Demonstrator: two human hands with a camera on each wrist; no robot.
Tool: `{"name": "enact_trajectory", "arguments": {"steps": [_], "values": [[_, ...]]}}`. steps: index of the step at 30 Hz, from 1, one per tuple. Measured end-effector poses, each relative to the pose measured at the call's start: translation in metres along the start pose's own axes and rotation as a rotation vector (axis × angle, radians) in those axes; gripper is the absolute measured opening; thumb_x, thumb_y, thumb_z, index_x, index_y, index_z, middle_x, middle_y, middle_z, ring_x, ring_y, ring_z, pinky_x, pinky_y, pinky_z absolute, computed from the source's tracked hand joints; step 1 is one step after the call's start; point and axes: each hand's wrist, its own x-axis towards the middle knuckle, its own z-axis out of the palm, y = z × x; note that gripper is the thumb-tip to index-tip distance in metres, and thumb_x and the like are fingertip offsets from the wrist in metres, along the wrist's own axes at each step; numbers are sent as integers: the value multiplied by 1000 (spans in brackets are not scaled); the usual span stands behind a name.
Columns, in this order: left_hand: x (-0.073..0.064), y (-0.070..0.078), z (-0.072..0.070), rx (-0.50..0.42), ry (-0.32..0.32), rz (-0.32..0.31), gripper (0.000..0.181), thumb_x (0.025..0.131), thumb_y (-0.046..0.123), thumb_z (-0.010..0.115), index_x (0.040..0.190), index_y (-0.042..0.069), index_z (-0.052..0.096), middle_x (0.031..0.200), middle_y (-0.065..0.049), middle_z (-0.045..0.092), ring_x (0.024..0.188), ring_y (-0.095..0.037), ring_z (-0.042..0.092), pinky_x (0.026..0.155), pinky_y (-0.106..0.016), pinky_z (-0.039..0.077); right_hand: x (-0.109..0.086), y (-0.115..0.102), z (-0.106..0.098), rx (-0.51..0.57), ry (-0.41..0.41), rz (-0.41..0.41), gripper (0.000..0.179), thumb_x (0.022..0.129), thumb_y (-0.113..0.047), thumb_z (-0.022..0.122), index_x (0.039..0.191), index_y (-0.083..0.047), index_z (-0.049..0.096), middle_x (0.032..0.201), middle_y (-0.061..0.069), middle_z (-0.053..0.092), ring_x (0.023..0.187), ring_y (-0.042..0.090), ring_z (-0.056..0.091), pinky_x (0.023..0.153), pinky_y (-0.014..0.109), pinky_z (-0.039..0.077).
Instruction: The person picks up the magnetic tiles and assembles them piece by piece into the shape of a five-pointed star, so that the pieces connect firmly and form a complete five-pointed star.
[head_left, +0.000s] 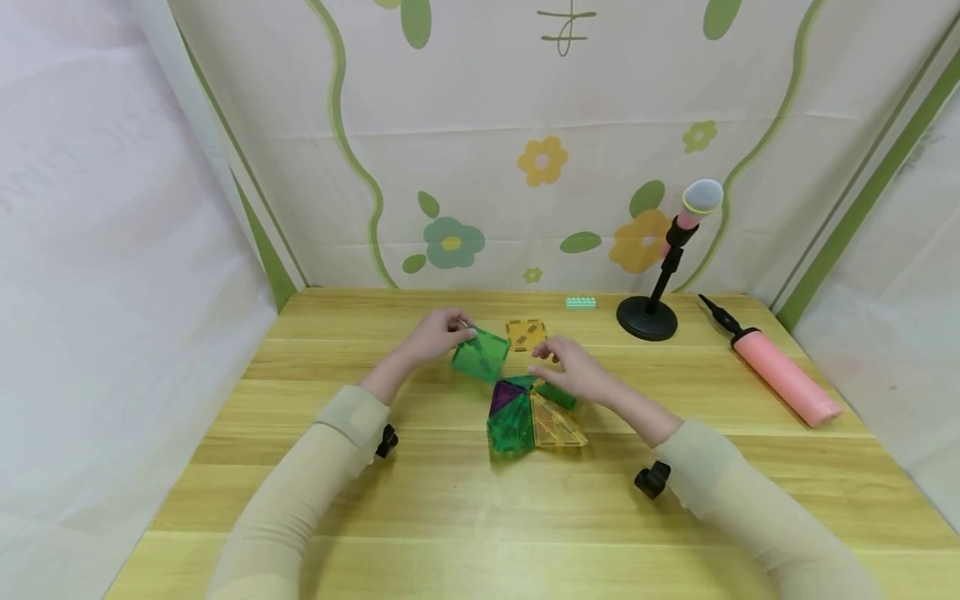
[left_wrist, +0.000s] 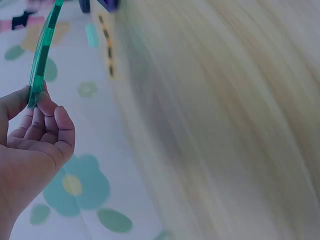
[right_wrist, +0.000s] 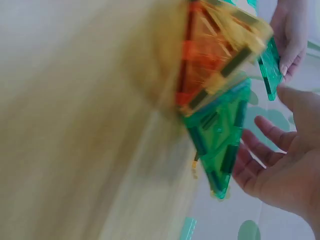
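Note:
My left hand (head_left: 441, 335) pinches a translucent green magnetic tile (head_left: 480, 356) by its edge, thumb on one face; the left wrist view shows this tile (left_wrist: 44, 55) edge-on. Just in front of it on the table stands a cluster of joined magnetic tiles: green (head_left: 512, 427), purple (head_left: 506, 398) and orange-yellow (head_left: 555, 423) pieces meeting near a central point. My right hand (head_left: 573, 371) is at the cluster's far right side, fingers spread and loosely bent. In the right wrist view its fingertips lie right beside a green triangular tile (right_wrist: 218, 135) of the cluster.
A flat orange square tile (head_left: 527, 334) lies behind the cluster. Farther back are a small mint-green toothed piece (head_left: 581, 303) and a microphone on a black stand (head_left: 648, 318). A pink pump-like cylinder (head_left: 786, 377) lies at the right. Printed fabric (head_left: 465, 150) walls the table's back and sides.

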Motion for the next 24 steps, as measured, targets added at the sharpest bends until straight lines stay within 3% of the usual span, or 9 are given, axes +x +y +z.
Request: {"name": "enact_trajectory", "arguments": {"steps": [4, 9, 15, 19, 24], "values": [[3, 14, 12, -9, -34, 41, 19, 94, 21, 59, 106, 7, 63, 91, -6, 67, 82, -16, 62, 70, -27, 49, 15, -2, -7, 189, -18, 5, 38, 98, -29, 52, 127, -5, 55, 111, 11, 63, 97, 26, 58, 76, 38, 50], [7, 26, 21, -4, -52, 56, 20, 95, 22, 59, 109, 9, 63, 92, -5, 68, 82, -15, 63, 69, -27, 50, 23, -7, -15, 354, -78, 101, 31, 99, -25, 50, 123, -7, 58, 106, 12, 65, 99, 37, 58, 79, 48, 48], [13, 24, 26, -43, -61, 71, 31, 94, 19, 59, 123, 7, 57, 93, -6, 67, 79, -16, 61, 67, -32, 49, 29, 2, -19, 387, -82, 146, 31, 100, -23, 49, 122, -2, 58, 106, 14, 64, 99, 40, 55, 85, 53, 45], [15, 19, 30, -54, -72, 66, 33, 93, 16, 60, 124, 6, 55, 96, -8, 68, 84, -17, 63, 70, -34, 51, 31, 10, -19, 427, -75, 184, 33, 100, -22, 48, 123, -1, 56, 107, 15, 64, 100, 40, 55, 88, 52, 45], [20, 10, 40, -30, -76, 53, 30, 94, 14, 59, 122, 4, 55, 100, -11, 67, 91, -18, 64, 72, -29, 52, 35, 21, -16, 486, -113, 206, 29, 100, -16, 47, 122, 2, 55, 96, 11, 62, 88, 33, 56, 79, 43, 49]]}}
